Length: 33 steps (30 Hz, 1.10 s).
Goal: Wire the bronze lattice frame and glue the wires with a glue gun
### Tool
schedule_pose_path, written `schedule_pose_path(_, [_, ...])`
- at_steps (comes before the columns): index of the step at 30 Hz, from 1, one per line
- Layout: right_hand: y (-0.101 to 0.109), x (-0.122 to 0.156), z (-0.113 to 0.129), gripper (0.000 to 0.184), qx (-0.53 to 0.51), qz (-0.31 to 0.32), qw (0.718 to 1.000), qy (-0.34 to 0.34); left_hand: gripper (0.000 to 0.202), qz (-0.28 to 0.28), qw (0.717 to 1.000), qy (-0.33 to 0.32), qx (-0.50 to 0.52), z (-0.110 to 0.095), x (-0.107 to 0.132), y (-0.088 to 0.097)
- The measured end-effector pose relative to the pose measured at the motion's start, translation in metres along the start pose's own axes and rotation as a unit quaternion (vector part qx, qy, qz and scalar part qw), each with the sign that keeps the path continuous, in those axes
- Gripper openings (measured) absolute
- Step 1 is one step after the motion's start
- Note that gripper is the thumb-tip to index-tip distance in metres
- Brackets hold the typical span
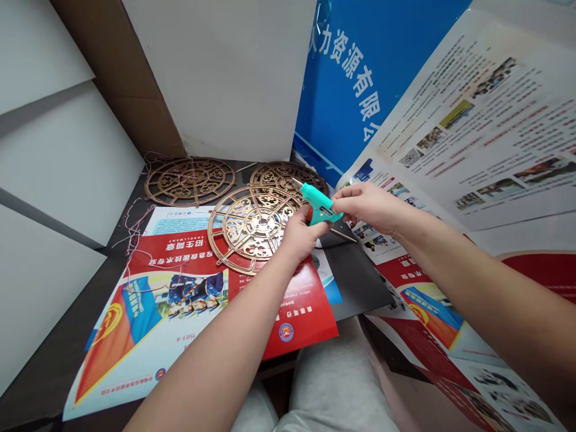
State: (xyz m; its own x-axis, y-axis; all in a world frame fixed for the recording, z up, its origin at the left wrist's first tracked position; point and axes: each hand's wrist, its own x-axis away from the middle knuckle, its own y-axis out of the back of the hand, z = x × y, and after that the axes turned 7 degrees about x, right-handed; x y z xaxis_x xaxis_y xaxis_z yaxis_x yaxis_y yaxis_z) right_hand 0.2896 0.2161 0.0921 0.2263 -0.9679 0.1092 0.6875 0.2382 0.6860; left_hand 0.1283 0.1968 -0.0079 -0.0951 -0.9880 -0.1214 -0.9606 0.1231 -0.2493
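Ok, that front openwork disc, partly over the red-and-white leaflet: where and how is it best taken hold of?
I'd pinch the outer rim of the front openwork disc at its left edge, coming from the left. The rim is narrow and shows clearly above the leaflet there, while the left forearm crosses in front of its lower right side.
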Motion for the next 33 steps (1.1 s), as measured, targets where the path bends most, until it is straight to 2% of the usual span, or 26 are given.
schedule_pose_path(16, [0.001, 0.003, 0.001, 0.006, -0.014, 0.008, 1.0, -0.01, 0.035, 0.006, 1.0, 0.001, 0.008, -0.001, 0.0, -0.001])
schedule_pose_path(19, [0.001, 0.003, -0.005, 0.008, -0.064, 0.017, 0.998, 0.003, 0.038, 0.019, 1.0, 0.001, 0.011, 0.0, 0.0, 0.0])
schedule_pose_path(23, [0.001, 0.008, -0.012, 0.018, -0.196, 0.036, 0.98, -0.003, 0.04, 0.018, 1.0, -0.004, 0.007, 0.002, 0.0, 0.001])
schedule_pose_path(28, [-0.008, 0.011, -0.029, 0.026, -0.332, -0.06, 0.941, 0.007, 0.043, -0.019, 0.999, -0.001, 0.034, 0.005, -0.002, 0.002])
schedule_pose_path(30, [-0.019, 0.009, -0.04, 0.025, -0.36, -0.098, 0.927, 0.028, 0.044, -0.029, 0.998, 0.0, 0.052, 0.005, -0.003, 0.001])
schedule_pose_path(33, [-0.042, 0.002, -0.057, 0.033, -0.381, -0.165, 0.908, 0.053, 0.044, -0.04, 0.996, -0.003, 0.074, 0.002, -0.003, 0.0])
